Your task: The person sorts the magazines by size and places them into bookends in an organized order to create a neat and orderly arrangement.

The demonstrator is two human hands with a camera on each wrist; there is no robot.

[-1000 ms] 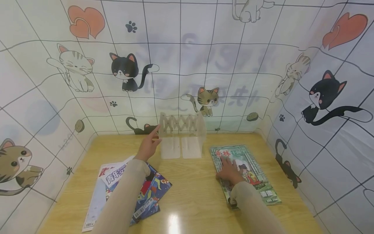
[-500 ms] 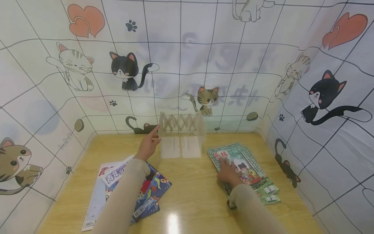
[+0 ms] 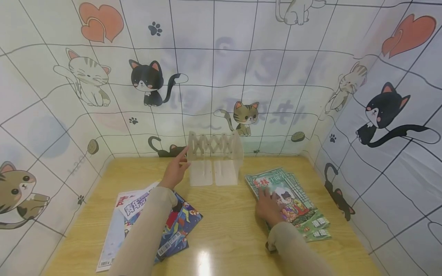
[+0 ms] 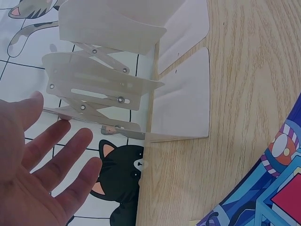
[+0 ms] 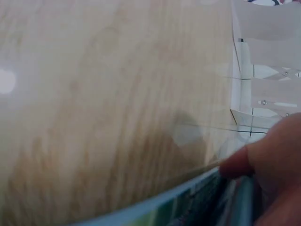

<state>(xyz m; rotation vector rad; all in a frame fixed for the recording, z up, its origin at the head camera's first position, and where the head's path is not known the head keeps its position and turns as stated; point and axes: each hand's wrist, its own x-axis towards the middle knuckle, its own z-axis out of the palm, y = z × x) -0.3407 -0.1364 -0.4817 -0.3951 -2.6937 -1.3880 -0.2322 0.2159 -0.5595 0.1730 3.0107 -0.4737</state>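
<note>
Shifts top green magazine (image 3: pixel 290 197) partly off lower copy (image 3: pixel 321 234), right of expandable bookend (image 3: pixel 203 169), under right hand (image 3: pixel 270 208); can't tell if pinched. Spreads left hand (image 3: pixel 173 173) at bookend's end. May shed lower copy if gripping only top.

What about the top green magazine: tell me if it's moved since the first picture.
Yes: the near end of the top magazine has shifted toward the back wall, exposing another magazine.

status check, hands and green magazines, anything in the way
Left hand at left end of rack, right hand on green magazines. Magazines stacked askew on table. Blocking view: left sleeve, over part of left pile.
</note>
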